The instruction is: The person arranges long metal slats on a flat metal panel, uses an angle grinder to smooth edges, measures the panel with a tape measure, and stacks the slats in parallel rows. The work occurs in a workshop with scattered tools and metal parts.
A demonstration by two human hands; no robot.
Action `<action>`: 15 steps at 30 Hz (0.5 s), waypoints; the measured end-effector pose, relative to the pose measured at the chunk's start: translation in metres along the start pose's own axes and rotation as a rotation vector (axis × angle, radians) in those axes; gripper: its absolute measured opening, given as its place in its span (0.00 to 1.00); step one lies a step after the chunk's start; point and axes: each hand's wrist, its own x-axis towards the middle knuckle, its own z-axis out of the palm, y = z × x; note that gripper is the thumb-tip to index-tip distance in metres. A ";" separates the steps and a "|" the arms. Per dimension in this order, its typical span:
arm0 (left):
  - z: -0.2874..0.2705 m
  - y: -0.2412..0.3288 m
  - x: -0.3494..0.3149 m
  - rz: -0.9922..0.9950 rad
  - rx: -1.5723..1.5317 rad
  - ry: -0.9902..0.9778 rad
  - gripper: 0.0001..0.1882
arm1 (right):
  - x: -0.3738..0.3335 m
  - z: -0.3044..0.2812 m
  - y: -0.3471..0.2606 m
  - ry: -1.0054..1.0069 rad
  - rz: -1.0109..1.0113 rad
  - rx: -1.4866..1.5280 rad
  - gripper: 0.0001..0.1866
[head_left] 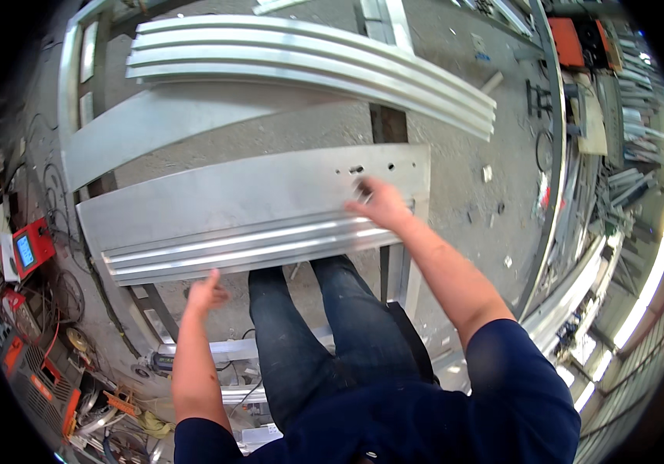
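Observation:
A flat metal panel (216, 189) lies across the frame in front of me, with several holes near its right end. Along its near edge runs a ribbed aluminium profile (270, 246). My right hand (382, 207) is over the panel's right part, close to the holes. Its fingers are curled around a small dark thing (364, 186), too blurred to name. Near the profile's front edge, left of my legs, my left hand (207, 294) is empty, with its index finger and thumb apart. Whether the left fingertip touches the profile cannot be made out.
Beyond the panel lie another metal sheet (169, 116) and stacked ribbed profiles (301, 58) on the metal frame (73, 100). A red box with a screen (32, 247) and an angle grinder (154, 363) are at left. Metal stock (634, 185) lines the right side.

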 end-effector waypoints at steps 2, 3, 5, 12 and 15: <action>0.013 -0.012 -0.005 0.071 0.191 0.059 0.37 | 0.039 -0.053 -0.025 0.339 -0.158 -0.250 0.48; 0.021 -0.020 -0.008 0.126 0.279 0.131 0.33 | 0.061 -0.077 -0.035 0.503 -0.241 -0.390 0.53; 0.034 -0.044 -0.014 0.308 0.283 0.231 0.28 | 0.101 -0.115 -0.060 0.530 -0.188 -0.622 0.60; 0.062 -0.102 -0.052 0.181 0.168 0.236 0.30 | 0.165 -0.146 -0.084 0.300 -0.194 -0.871 0.67; 0.068 -0.104 -0.070 0.203 0.158 0.278 0.31 | 0.154 -0.139 -0.085 0.274 -0.225 -0.804 0.63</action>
